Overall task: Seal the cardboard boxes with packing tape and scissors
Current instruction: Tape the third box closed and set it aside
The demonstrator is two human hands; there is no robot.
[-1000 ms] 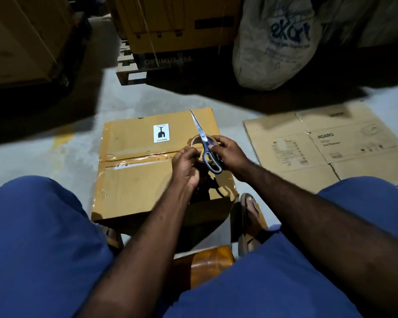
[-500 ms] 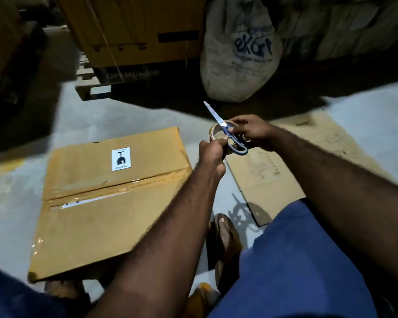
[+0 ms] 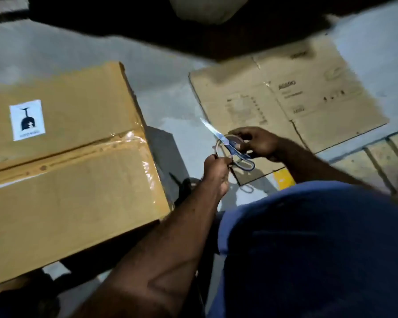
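Pinching the clear packing-tape roll (image 3: 216, 146) in my left hand (image 3: 217, 170), I grip it and blue-handled steel scissors (image 3: 226, 142) with my right hand (image 3: 259, 143); brown cardboard box (image 3: 67, 180) at nine o'clock looks sealed.

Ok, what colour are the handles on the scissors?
Blue; the head view shows the scissors in the right hand, against the tape roll.

Blue cloth (image 3: 308, 249) over thigh (plain); forearms (image 3: 170, 244) bare.
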